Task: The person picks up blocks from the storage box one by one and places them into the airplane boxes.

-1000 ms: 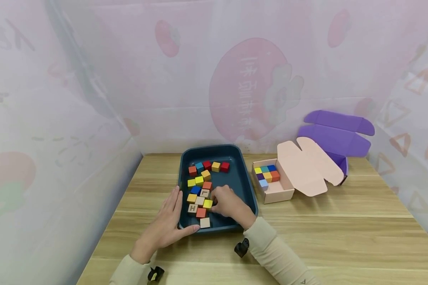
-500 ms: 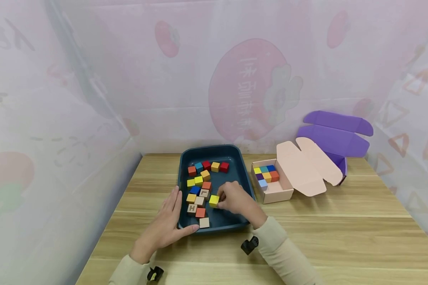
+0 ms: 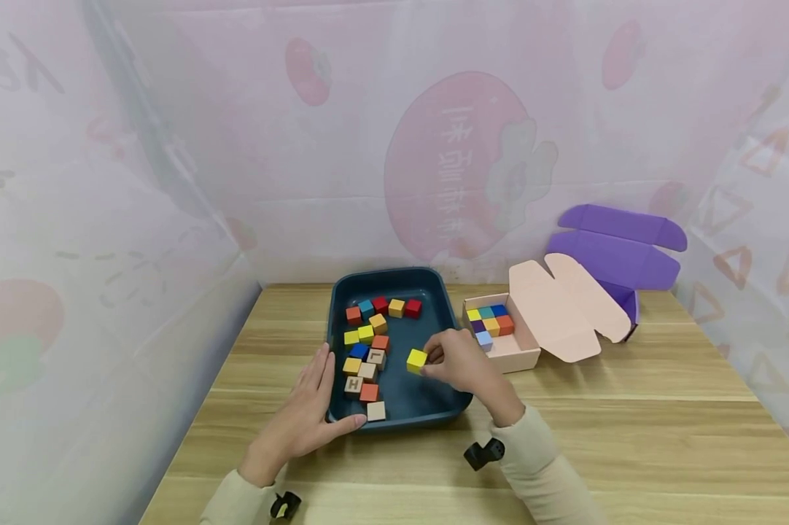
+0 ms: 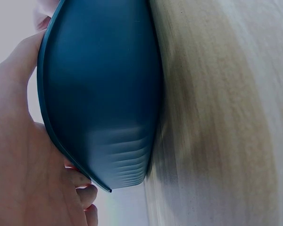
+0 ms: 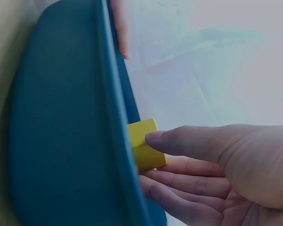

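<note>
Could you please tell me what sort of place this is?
Probably a makeshift tabletop booth: printed sheeting behind and beside a wood-grain table, which holds a tray of blocks.

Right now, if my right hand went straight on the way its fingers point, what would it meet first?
Probably the block marked L, with the yellow cube in your right hand leading; height is unclear, so it might pass over.

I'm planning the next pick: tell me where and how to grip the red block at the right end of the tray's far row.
Pinch the red block by its near and far faces, probably from above right: it's a flat-sided cube, the amber block crowds its left, and bare tray floor lies right.
</note>
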